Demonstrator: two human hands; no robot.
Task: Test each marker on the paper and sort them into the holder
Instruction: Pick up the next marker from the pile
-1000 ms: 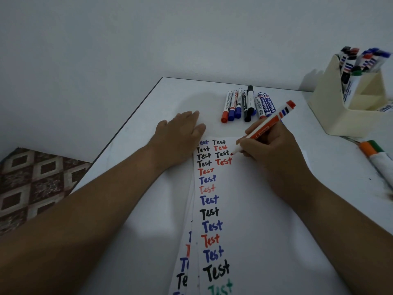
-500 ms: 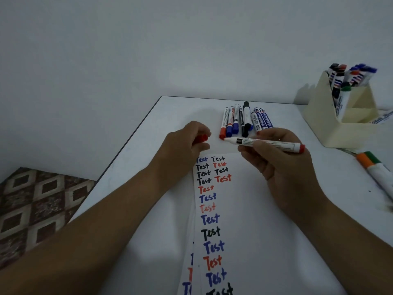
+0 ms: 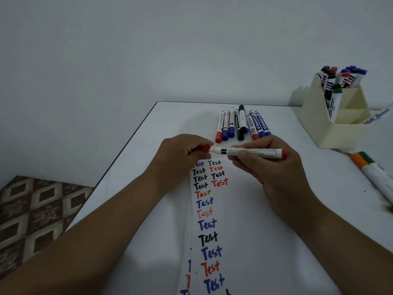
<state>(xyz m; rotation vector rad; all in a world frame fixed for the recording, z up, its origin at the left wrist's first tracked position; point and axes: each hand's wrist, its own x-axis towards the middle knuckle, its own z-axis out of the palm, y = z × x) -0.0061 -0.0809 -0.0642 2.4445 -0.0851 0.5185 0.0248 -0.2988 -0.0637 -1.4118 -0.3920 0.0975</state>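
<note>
My right hand holds a red marker level above the top of the paper, its tip pointing left. My left hand pinches the red cap, whose mouth meets the marker's tip. The paper strip carries rows of "Test" in black, red and blue. A row of several capped markers lies behind the hands. At the far right stands the cream holder with several markers upright in it.
A thick marker with an orange and green end lies at the right edge of the white table. The table's left edge drops to a patterned floor. A plain wall rises behind.
My right hand stopped writing, lifted the red marker and turned it level. My left hand left the paper, picked up the red cap and brought it to the tip.
</note>
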